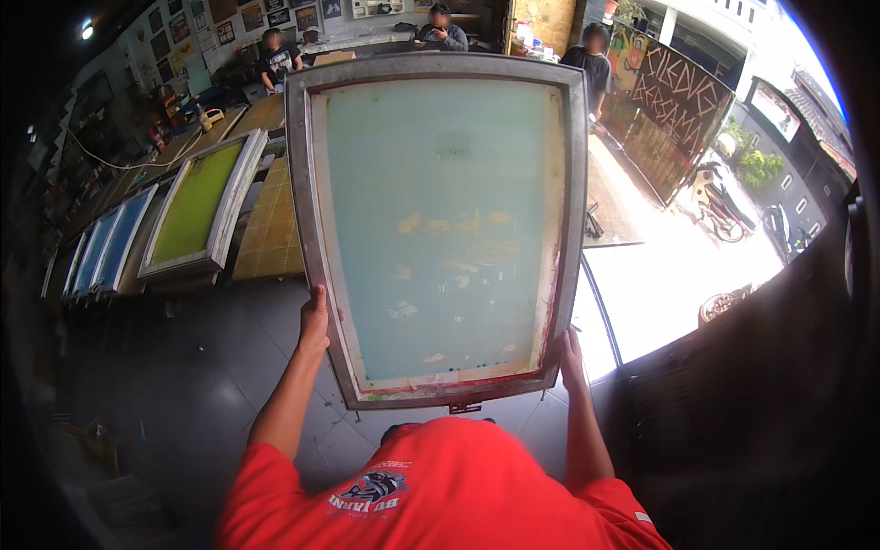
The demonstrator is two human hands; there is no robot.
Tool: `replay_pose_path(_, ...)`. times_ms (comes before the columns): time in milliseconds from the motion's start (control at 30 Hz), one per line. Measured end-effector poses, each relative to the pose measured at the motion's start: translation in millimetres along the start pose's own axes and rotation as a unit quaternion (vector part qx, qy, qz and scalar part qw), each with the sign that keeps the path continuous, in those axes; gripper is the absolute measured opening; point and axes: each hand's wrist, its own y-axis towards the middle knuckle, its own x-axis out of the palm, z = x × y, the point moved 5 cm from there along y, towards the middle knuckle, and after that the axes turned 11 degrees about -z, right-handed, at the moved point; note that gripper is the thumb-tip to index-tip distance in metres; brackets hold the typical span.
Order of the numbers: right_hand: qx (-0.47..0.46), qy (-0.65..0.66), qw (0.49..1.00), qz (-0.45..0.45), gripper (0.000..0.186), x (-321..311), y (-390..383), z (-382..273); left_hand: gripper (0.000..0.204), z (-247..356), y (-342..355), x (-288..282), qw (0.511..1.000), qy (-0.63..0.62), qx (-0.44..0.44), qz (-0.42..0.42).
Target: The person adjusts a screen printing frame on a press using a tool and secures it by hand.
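A large screen printing frame (435, 275) is held up in front of me, tilted so its mesh faces me. Its grey border surrounds a pale blue-green mesh with faint yellowish and whitish marks, and reddish stains run along the lower and right inner edges. My left hand (314, 321) grips the lower left side, thumb up along the border. On the lower right side my right hand (571, 360) is closed on the border, its fingers partly hidden behind it. A small dark metal piece (465, 408) sticks out from the frame's bottom edge.
Left, a green-meshed screen (197, 202) and blue-meshed screens (115, 238) lean along a long table (270, 220). Two people (278, 60) (442, 32) are at the back; another person (594, 69) stands right of the frame. A bicycle (724, 220) is outside on the bright ground. Dark tiled floor (220, 348) lies below.
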Motion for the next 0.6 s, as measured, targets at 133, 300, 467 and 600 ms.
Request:
replay_pose_path(133, -0.074, -0.144, 0.981, 0.105, 0.037, -2, 48, -8, 0.085, 14, 20, 24, 0.99, 0.072, -0.109, 0.047)
replay_pose_path(300, 0.033, -0.283, 0.956, 0.066, 0.046, 22, 97, -86, 0.087, 3, 108, 18, 0.989, 0.125, -0.065, 0.042)
replay_pose_path(467, 0.093, -0.362, 0.925, 0.069, 0.052, 25, 178, -79, 0.086, 12, 179, 61, 0.976, 0.168, -0.104, 0.093)
replay_pose_path(600, 0.098, -0.387, 0.914, 0.077, 0.052, 51, 233, -84, 0.084, 4, 248, 44, 0.976, 0.149, -0.138, 0.074)
